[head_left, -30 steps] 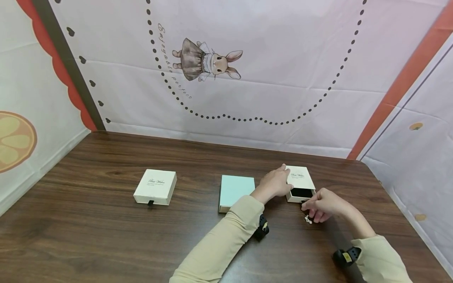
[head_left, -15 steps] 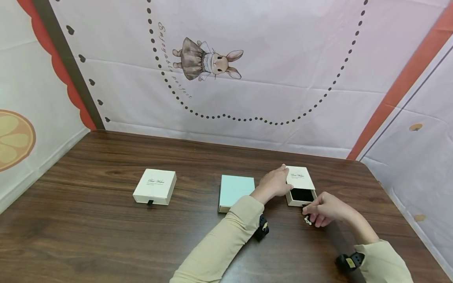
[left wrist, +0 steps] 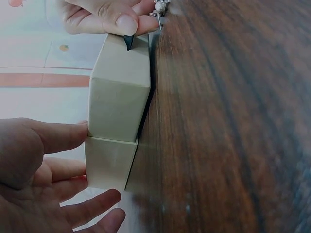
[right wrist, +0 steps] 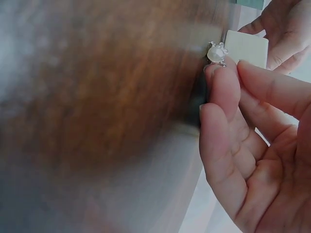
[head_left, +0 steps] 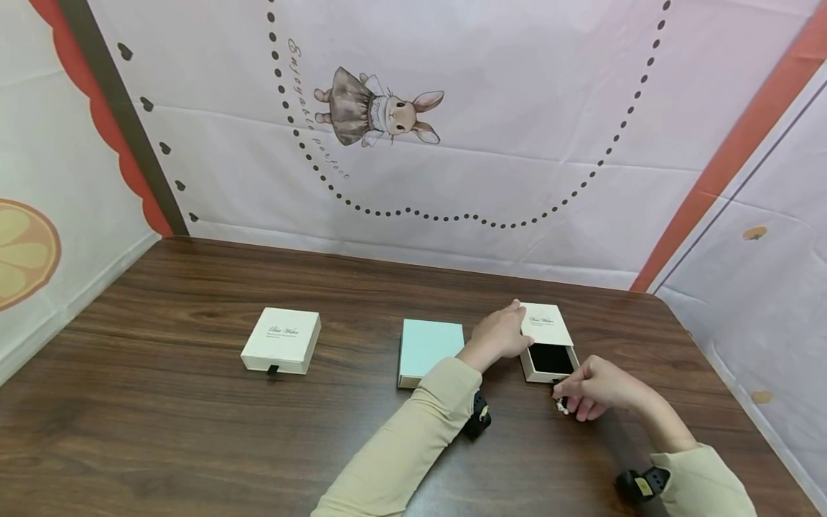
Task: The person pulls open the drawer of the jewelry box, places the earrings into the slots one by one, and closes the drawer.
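Note:
At the right of the table a cream drawer box (head_left: pixel 545 327) has its tray (head_left: pixel 549 359) partly pulled out, showing a black lining. My left hand (head_left: pixel 500 335) holds the box's outer sleeve from its left side, fingers spread around it in the left wrist view. My right hand (head_left: pixel 597 388) pinches the short black ribbon tab (left wrist: pixel 129 42) on the tray's front. Against its other fingers hangs a small pearl jewellery piece (right wrist: pixel 216 53) with sparkling stones; its exact kind cannot be told. The tray's far end is hidden inside the sleeve.
A pale blue box (head_left: pixel 429 348) lies beside my left forearm, partly covered by it. Farther left sits a shut cream box (head_left: pixel 282 339) with a black tab. A printed cloth backdrop (head_left: pixel 491 108) rises behind the brown wooden table (head_left: pixel 194 402).
The tray has slid farther out of the sleeve, toward me, as my right hand drew back with the tab. My left hand has stayed on the sleeve.

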`<state>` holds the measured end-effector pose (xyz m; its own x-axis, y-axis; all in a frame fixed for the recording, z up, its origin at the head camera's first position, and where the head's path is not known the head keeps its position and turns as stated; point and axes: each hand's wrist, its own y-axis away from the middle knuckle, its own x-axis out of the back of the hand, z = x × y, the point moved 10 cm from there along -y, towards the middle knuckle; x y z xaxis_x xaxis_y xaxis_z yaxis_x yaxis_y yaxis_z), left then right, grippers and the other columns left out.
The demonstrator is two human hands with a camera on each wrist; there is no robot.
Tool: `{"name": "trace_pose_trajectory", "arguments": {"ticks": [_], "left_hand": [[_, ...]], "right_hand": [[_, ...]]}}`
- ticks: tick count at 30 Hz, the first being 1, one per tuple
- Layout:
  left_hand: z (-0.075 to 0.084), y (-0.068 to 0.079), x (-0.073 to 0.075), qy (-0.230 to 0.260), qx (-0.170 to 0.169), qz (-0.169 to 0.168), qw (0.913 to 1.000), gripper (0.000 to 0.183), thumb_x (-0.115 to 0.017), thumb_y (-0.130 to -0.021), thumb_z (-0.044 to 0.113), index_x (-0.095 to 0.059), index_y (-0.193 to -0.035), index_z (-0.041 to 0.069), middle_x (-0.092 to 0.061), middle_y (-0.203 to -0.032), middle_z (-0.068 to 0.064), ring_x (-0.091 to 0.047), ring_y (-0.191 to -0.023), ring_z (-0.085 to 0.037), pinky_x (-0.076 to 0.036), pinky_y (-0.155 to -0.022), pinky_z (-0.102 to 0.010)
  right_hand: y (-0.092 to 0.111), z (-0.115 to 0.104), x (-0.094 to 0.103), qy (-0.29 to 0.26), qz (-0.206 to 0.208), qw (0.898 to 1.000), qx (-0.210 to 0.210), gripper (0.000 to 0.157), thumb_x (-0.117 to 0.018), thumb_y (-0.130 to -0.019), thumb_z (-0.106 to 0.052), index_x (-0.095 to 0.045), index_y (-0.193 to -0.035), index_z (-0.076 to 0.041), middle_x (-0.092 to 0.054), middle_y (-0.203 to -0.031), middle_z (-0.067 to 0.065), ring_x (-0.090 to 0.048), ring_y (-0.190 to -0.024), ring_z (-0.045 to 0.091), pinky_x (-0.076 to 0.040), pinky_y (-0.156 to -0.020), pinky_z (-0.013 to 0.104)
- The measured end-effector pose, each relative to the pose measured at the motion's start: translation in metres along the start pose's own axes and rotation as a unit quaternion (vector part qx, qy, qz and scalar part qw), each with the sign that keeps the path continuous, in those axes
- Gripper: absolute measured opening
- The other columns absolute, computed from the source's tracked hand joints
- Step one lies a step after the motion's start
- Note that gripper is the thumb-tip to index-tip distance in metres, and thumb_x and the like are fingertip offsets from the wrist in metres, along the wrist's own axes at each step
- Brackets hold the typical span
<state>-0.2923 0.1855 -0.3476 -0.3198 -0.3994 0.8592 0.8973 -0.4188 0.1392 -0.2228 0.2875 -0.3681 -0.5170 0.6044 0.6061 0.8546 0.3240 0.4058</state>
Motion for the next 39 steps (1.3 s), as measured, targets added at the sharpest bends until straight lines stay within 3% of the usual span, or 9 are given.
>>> {"name": "trace_pose_trajectory", "arguments": {"ticks": [15, 24, 34, 39], "left_hand": [[0.000, 0.001, 0.000, -0.001, 0.006, -0.003, 1.0000, 0.058, -0.052, -0.090, 0.038, -0.029, -0.142, 0.026, -0.016, -0.151, 0.012, -0.035, -0.131, -0.014, -0.040, -0.098, -0.031], [-0.001, 0.000, -0.001, -0.001, 0.011, -0.006, 0.9999, 0.058, -0.052, -0.090, 0.039, -0.028, -0.142, 0.026, -0.015, -0.151, 0.012, -0.036, -0.131, -0.015, -0.038, -0.100, -0.032], [0.000, 0.001, 0.000, -0.001, 0.011, -0.005, 0.9999, 0.059, -0.053, -0.090, 0.038, -0.028, -0.142, 0.027, -0.015, -0.151, 0.012, -0.034, -0.131, -0.015, -0.034, -0.103, -0.032], [0.001, 0.001, 0.000, -0.003, 0.010, -0.005, 0.9999, 0.060, -0.053, -0.090, 0.038, -0.027, -0.142, 0.026, -0.015, -0.151, 0.012, -0.034, -0.132, -0.015, -0.035, -0.103, -0.031]], "right_hand": [[0.007, 0.002, -0.005, -0.016, -0.002, 1.000, 0.012, 0.023, -0.058, -0.086, -0.014, -0.069, -0.085, 0.005, -0.062, -0.062, 0.003, -0.060, -0.051, 0.011, -0.052, -0.049, 0.031], [0.010, -0.003, -0.008, 0.021, 0.006, 0.999, 0.027, 0.015, -0.070, -0.076, -0.013, -0.068, -0.078, 0.002, -0.065, -0.066, 0.007, -0.060, -0.055, 0.014, -0.051, -0.050, 0.030], [0.012, -0.005, -0.007, 0.080, 0.043, 0.996, 0.001, 0.012, -0.072, -0.070, -0.012, -0.064, -0.066, -0.005, -0.063, -0.057, 0.002, -0.058, -0.048, 0.012, -0.049, -0.046, 0.028], [0.011, -0.006, -0.008, 0.084, 0.038, 0.996, 0.006, 0.008, -0.070, -0.070, -0.009, -0.063, -0.066, -0.006, -0.062, -0.057, 0.002, -0.057, -0.048, 0.012, -0.049, -0.045, 0.027]]}}
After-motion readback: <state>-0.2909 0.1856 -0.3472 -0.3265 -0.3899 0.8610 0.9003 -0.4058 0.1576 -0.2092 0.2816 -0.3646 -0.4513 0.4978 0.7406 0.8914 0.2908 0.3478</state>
